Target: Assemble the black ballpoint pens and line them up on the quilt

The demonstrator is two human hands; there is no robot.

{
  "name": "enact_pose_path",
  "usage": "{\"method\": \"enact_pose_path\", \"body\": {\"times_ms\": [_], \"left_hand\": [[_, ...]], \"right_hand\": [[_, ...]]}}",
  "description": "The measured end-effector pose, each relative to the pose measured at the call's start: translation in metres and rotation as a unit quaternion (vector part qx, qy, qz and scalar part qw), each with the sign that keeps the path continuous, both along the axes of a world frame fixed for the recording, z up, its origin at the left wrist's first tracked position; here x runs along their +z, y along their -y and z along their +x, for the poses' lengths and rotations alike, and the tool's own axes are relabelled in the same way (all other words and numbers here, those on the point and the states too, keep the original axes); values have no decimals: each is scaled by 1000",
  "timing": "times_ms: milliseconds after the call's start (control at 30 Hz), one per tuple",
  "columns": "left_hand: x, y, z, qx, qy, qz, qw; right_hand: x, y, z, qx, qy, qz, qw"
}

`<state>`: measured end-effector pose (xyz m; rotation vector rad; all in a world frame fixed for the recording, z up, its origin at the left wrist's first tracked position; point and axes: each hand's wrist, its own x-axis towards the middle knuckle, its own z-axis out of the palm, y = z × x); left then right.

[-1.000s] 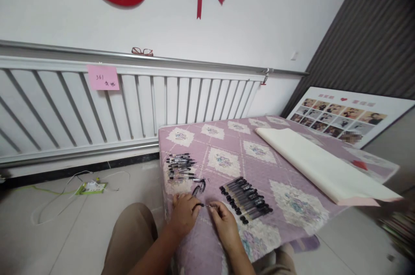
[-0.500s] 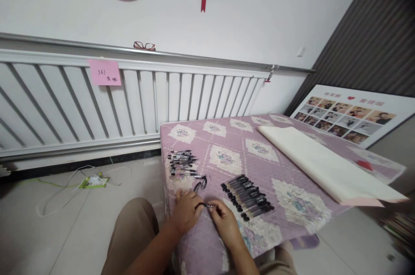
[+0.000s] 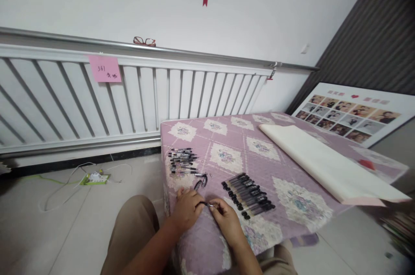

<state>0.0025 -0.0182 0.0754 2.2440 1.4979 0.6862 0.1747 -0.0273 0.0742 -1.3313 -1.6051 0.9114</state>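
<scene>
My left hand (image 3: 188, 209) and my right hand (image 3: 226, 221) rest on the near edge of a pink patterned quilt (image 3: 292, 206), fingers pinched together. Between them they hold a small black pen part with a thin metal tip (image 3: 207, 204); the left pinches the black end, the right the tip end. Just beyond my left hand lie loose pen pieces (image 3: 199, 183). A neat row of black capped pens (image 3: 249, 195) lies right of my hands. A looser pile of pens (image 3: 182, 161) sits farther back on the left.
A folded cream sheet (image 3: 320, 164) lies across the right of the quilt. A white slatted radiator cover (image 3: 129, 97) with a pink note (image 3: 104, 68) and red glasses (image 3: 144, 41) stands behind. Cables (image 3: 81, 180) lie on the floor. A photo board (image 3: 350, 113) leans at right.
The view has tilted slightly downward. Both hands stay pinched on the small pen part at the quilt's near edge, shifting only a little.
</scene>
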Motion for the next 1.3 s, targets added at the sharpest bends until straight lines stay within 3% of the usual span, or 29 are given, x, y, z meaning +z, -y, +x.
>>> {"method": "enact_pose_path", "body": {"times_ms": [267,900,1167,1300], "left_hand": [[1,0,-1,-6,8,3,1000],[-1,-1,-1,-2,20,15,1000],[0,-1,-1,2,29,15,999],[-1,-1,-1,-3,30,13,999]], "right_hand": [[-6,-2,0,-4,15,19,1000],[-5,0,-13,-25,188,93,977],[-8,2,-8,-42,99,63,992],[-7,2,-8,1,106,69,992]]}}
